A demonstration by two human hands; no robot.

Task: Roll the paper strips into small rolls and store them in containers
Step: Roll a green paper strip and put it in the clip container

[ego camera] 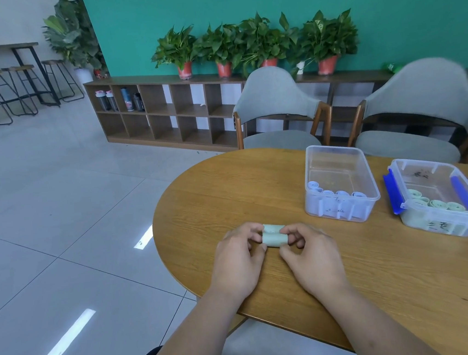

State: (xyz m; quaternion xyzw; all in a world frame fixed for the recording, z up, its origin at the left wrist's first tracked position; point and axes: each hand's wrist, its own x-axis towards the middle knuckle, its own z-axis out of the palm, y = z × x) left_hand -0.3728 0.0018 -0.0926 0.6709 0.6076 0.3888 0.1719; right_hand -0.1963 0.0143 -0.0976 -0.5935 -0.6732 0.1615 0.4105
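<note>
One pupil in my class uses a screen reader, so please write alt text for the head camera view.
A left hand and a right hand pinch a pale green paper roll between them at a wooden table. To the right stand a clear tub holding bluish rolls and a blue-clipped tub holding green rolls.

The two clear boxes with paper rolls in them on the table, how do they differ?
The left box holds pale blue rolls; the right box holds pale green rolls. The right box has blue clips on its sides; the left box shows none. Both are clear plastic, open-topped, with rolls lined along the near wall.
</note>
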